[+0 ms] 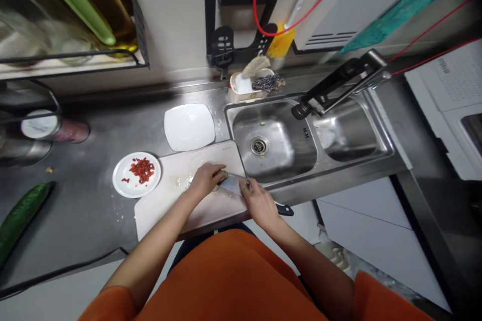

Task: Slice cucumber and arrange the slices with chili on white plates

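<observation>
My right hand (261,204) is closed round a kitchen knife (231,184); its black handle end sticks out behind the palm. The blade points left over the white cutting board (161,210). My left hand (205,179) is above the board with its fingers bent at the blade, holding a small green vegetable piece (223,175) whose kind I cannot make out. A little pale green bit shows below the blade. Wet, pale scraps (183,180) lie on the board left of my left hand.
A white plate (118,175) of small red pieces (142,169) touches the board's left edge. Behind stands a white square dish (189,126). A double sink (274,160) with black faucet (312,95) is at right. A cucumber (22,215) lies far left.
</observation>
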A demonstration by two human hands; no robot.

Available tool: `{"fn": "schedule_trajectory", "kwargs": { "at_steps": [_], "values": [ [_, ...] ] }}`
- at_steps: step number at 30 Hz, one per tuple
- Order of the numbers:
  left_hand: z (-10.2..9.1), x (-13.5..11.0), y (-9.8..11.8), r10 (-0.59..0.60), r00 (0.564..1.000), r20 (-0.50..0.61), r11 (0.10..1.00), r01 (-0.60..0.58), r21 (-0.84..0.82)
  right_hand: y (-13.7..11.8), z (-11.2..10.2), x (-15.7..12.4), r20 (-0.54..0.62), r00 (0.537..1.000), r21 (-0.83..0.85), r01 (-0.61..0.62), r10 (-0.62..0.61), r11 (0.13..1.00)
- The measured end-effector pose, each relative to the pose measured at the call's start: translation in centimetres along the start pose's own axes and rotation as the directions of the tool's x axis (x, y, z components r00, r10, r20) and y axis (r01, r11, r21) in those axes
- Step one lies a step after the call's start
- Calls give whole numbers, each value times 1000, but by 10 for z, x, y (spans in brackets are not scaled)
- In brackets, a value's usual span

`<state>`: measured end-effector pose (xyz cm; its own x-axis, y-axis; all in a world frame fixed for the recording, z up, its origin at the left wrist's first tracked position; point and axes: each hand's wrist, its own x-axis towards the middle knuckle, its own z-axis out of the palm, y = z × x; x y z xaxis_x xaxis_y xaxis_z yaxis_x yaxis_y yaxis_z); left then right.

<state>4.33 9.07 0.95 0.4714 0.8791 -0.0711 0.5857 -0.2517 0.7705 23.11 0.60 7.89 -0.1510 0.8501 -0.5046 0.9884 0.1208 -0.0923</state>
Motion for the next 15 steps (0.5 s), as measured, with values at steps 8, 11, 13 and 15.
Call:
{"fn": "schedule_trajectory", "kwargs": {
  "at_steps": [8, 11, 13, 15],
  "values": [
    [9, 13, -6, 71, 997, 10, 981, -72, 182, 4, -3, -1, 9, 1000, -15, 19, -19, 1000],
    [9, 20, -11, 57, 998, -12, 967, -53, 250, 8, -4, -8, 44, 999, 3, 9, -9, 1000],
    [7, 20, -14, 36, 999, -41, 960, -23, 278, 13, -6, -16, 92, 996, 30, -16, 13, 999],
    [4, 14, -16, 0, 997, -79, 953, 24, 302, 19, -9, -26, 163, 986, 90, -50, 35, 995]
  ]
}}
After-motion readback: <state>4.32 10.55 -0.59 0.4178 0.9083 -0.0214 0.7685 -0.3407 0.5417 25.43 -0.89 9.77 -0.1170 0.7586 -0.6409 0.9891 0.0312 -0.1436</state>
